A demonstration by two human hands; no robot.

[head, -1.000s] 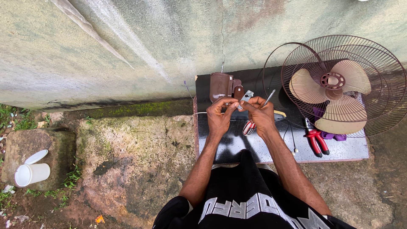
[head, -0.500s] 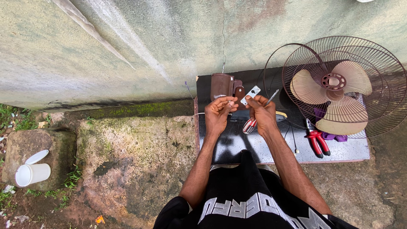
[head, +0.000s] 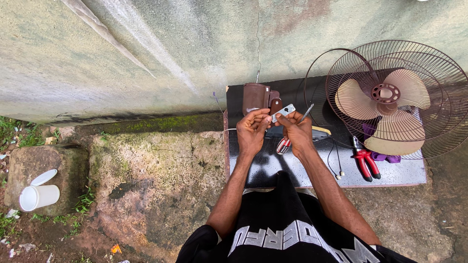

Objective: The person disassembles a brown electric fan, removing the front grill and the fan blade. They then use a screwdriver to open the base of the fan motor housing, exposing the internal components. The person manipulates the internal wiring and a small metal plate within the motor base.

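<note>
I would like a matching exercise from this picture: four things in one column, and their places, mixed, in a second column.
1. white cup
2. red pliers
3. small grey plate
4. brown motor housing

a. against the wall, on the dark table
b. on a stone, far left
c. between the left hand and right hand
d. under the fan grille

Pairs: 1-b, 2-d, 3-c, 4-a

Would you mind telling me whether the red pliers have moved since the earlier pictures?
No. The red pliers lie in the same spot on the dark board, beneath the fan guard.
</note>
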